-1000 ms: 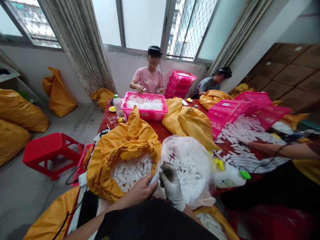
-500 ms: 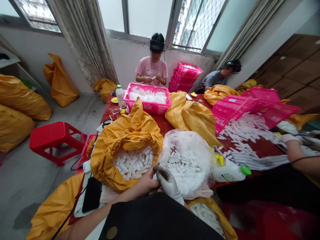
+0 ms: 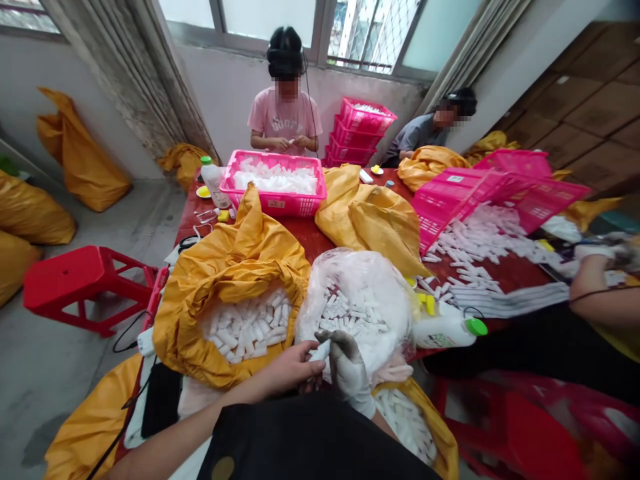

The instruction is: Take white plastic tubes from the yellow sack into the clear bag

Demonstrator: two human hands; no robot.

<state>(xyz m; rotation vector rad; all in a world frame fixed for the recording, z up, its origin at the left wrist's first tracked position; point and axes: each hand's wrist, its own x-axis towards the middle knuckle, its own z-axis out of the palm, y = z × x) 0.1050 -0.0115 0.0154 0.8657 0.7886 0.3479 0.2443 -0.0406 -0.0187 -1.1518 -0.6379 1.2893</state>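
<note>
My bare left hand (image 3: 294, 367) pinches a small white plastic piece (image 3: 321, 351), tube-like in shape, in front of my body. My right hand (image 3: 349, 375), in a white glove with darkened fingertips, is closed at the other end of that piece. Just beyond my left hand, an orange sack (image 3: 200, 313) lies open, full of white plastic pieces (image 3: 250, 327). Behind my gloved hand stands a clear plastic bag (image 3: 305, 300) holding similar small pieces (image 3: 345, 310). Below my right forearm, another orange sack (image 3: 447, 427) holds longer white pieces (image 3: 406, 420).
A white bottle (image 3: 443, 332) with a green cap lies right of the clear bag. Farther back stand a pink basket (image 3: 275, 204) and a tipped pink basket (image 3: 450, 193) spilling pieces. A phone (image 3: 161, 400) lies at left, near a red stool (image 3: 67, 277). Co-workers (image 3: 285, 113) sit across; another person's arm (image 3: 595, 280) reaches in.
My view has shifted, so the scene sits farther left. My hands have turned slightly apart, and the white plastic piece between them now shows clearly.
</note>
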